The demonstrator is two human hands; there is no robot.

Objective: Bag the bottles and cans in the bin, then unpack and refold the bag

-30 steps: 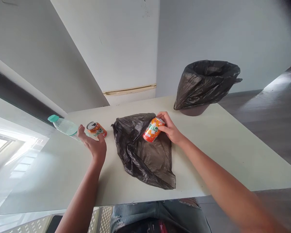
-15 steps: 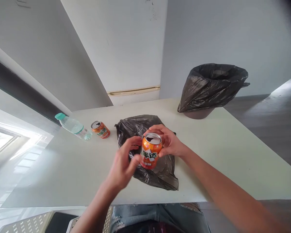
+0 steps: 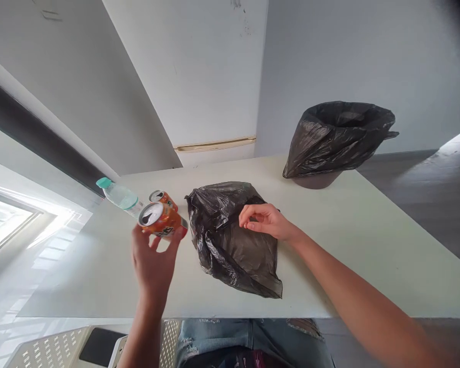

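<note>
Though its top's silver, the held can (image 3: 163, 223) looks orange.

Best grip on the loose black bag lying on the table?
I'd pinch the black bag at its near right corner, coming from the right: the thin film tapers to a point there, and the loosely curled right hand looks free.

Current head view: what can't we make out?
All in the head view:
1. Standing orange metal can: lower part hidden by the orange metal can in the left hand.
2. Clear plastic bottle: base hidden by the held can.
3. Held can's small print: too blurred.
4. Brownish round bin: upper wall covered by its black plastic liner.
</note>
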